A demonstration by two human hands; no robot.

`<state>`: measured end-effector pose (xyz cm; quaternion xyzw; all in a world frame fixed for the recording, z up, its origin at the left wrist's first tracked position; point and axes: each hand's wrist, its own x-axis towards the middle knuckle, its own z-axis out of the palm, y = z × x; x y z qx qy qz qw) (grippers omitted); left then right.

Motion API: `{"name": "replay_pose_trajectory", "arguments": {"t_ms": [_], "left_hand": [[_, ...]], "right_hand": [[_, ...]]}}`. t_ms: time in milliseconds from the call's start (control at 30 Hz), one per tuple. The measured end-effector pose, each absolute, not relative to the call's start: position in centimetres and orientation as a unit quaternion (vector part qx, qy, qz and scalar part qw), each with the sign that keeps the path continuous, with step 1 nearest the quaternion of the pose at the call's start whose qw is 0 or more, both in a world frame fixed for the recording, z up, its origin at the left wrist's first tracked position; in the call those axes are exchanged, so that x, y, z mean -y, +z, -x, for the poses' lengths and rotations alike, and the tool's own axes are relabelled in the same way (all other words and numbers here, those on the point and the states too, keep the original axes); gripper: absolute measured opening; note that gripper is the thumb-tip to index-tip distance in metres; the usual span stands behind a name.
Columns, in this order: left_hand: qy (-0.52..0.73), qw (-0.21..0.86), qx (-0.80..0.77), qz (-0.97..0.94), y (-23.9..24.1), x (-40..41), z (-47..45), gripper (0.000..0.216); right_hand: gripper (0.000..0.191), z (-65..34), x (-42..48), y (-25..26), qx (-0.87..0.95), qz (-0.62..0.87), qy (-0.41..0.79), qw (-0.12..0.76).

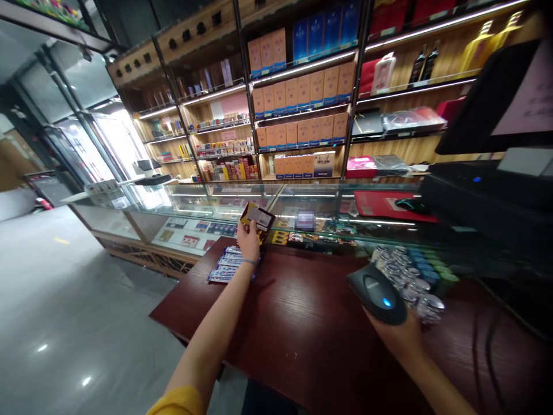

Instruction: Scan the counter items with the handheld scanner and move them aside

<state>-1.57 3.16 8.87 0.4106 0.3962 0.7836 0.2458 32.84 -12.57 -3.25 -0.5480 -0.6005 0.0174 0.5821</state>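
My left hand [248,241] pinches a flat dark-red and yellow packet [261,218], raised above the far edge of the table; a pale label with a barcode faces up. Just left of that wrist, a row of slim blue-and-white wrapped bars [224,266] lies on the dark-red table [298,305]. On the right, my right hand [400,340] is wrapped round a black barcode scanner [374,294], its blue light lit. The scanner's head points toward the table's middle. Most of my right fingers are hidden beneath it.
Several clear-lidded small tubs [395,268] stand beyond the scanner. A glass display counter [199,202] runs behind the table. At right are a red mat [380,204] with a mouse [409,205], a dark monitor [488,98] and cables.
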Motion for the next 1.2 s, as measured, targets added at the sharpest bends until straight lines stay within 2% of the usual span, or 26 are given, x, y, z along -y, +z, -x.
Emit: {"name": "replay_pose_trajectory", "arguments": {"t_ms": [67, 167, 300, 433, 633, 800, 1000, 1200], "left_hand": [[0.788, 0.39, -0.336, -0.336, 7.7, -2.5, -0.8, 0.023], [0.753, 0.538, -0.284, -0.251, 5.4, -1.2, -3.9, 0.022], [0.711, 0.633, -0.254, -0.173, 2.1, 0.4, -6.4, 0.016], [0.695, 0.658, -0.255, -0.134, -0.4, 1.1, -6.7, 0.013], [0.688, 0.666, -0.257, -0.127, -1.4, 1.4, -6.4, 0.013], [0.681, 0.669, -0.272, -0.119, -1.2, 1.6, -6.5, 0.012], [0.686, 0.668, -0.241, -0.158, -1.5, 1.8, -6.6, 0.017], [0.686, 0.666, -0.239, -0.166, -1.2, 1.9, -6.6, 0.017]], "right_hand": [[0.045, -32.8, 12.5, -3.2, 0.596, 0.547, 0.019, 0.588], [0.044, -32.7, 12.5, -3.0, 0.586, 0.555, 0.019, 0.59], [0.036, -32.2, 12.8, -2.2, 0.585, 0.558, 0.01, 0.589], [0.031, -31.3, 13.7, -0.4, 0.626, 0.547, -0.013, 0.556], [0.047, -29.5, 15.0, 1.8, 0.708, 0.551, 0.011, 0.441], [0.055, -29.1, 15.3, 2.2, 0.732, 0.541, 0.034, 0.412], [0.023, -29.4, 15.3, 2.2, 0.776, 0.504, -0.012, 0.379], [0.03, -29.5, 15.3, 2.9, 0.758, 0.516, 0.017, 0.398]]}}
